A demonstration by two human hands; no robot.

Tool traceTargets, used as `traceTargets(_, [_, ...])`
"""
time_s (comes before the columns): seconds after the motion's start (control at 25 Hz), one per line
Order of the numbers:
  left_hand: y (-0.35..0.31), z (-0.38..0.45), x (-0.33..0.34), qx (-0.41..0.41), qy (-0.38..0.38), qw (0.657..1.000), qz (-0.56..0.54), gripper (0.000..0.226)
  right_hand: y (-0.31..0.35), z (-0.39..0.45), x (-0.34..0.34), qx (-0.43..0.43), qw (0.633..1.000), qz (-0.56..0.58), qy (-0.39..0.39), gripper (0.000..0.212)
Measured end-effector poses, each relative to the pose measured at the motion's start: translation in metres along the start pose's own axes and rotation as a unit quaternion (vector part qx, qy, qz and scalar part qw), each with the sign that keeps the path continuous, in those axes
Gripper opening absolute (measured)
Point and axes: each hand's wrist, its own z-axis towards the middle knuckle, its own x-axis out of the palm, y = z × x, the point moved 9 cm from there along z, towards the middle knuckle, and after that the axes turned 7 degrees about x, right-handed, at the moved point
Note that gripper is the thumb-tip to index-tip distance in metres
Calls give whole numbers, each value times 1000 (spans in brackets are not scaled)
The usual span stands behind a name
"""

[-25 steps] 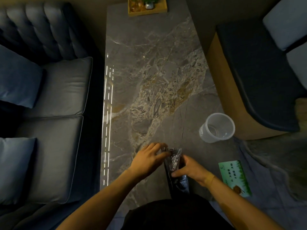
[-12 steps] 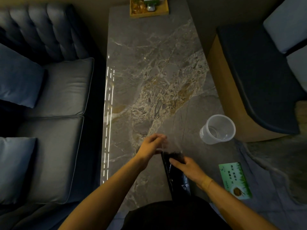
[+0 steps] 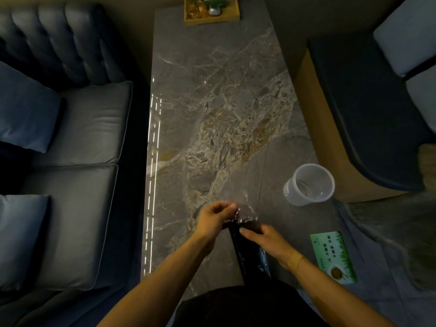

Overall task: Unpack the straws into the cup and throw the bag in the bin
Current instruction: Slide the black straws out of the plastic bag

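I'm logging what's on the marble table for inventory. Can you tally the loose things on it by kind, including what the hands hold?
Clear plastic cup: 1
Dark bag of straws, held by left hand and right hand: 1
Green printed card: 1
Wooden tray at the far end, contents too cut off to count: 1
Total: 4

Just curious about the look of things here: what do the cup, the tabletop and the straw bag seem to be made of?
The cup looks like thin translucent plastic; the table shows through its wall. The tabletop looks like polished grey marble or stone-look slab, with pale veins and glossy light reflections. The straw bag seems clear crinkly plastic film, glinting at its opened top; its contents look dark.
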Motion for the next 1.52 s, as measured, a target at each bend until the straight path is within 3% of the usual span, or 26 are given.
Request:
traceTargets(0.04, [0, 0, -1, -2, -6, 1000, -5, 10, 3, -2, -3, -14, 1000, -8, -27, 39])
traceTargets(0.12, [1, 0, -2, -2, -24, 1000, -7, 6, 20, -14, -21, -89, 979, -76, -168, 55])
traceTargets(0.2, [-3, -1, -3, 4, -38, 999, -11, 4, 50, -33, -22, -214, 918, -195, -270, 49])
traceTargets(0.28, [-5, -2, 0, 10, -34, 999, -19, 3, 67, -40, -3, -266, 884, -283, -261, 42])
traceTargets(0.36, [-10, -5, 4, 15, -24, 999, -29, 2, 74, -39, 4, -245, 882, -304, -265, 49])
traceTargets(0.56, [-13, -7, 9, 20, 16, 997, -70, 7, 76, -41, 2, -212, 887, -278, -302, 54])
traceTargets(0.84, [-18, -8, 8, 35, 44, 997, -44, 23, 78, -43, -11, -200, 909, -217, -294, 29])
traceTargets(1.08, [-29, -3, 1, 36, 5, 999, -33, 5, 92, -50, -32, -222, 900, -180, -327, 30])
traceTargets(1.28, [-42, 1, -9, 50, -13, 998, -40, 10, 92, -41, -46, -189, 954, -32, -229, 12])
traceTargets(1.52, [-48, 3, -25, 51, -48, 995, -73, 7, 90, -43, -55, -161, 973, 42, -157, 12])
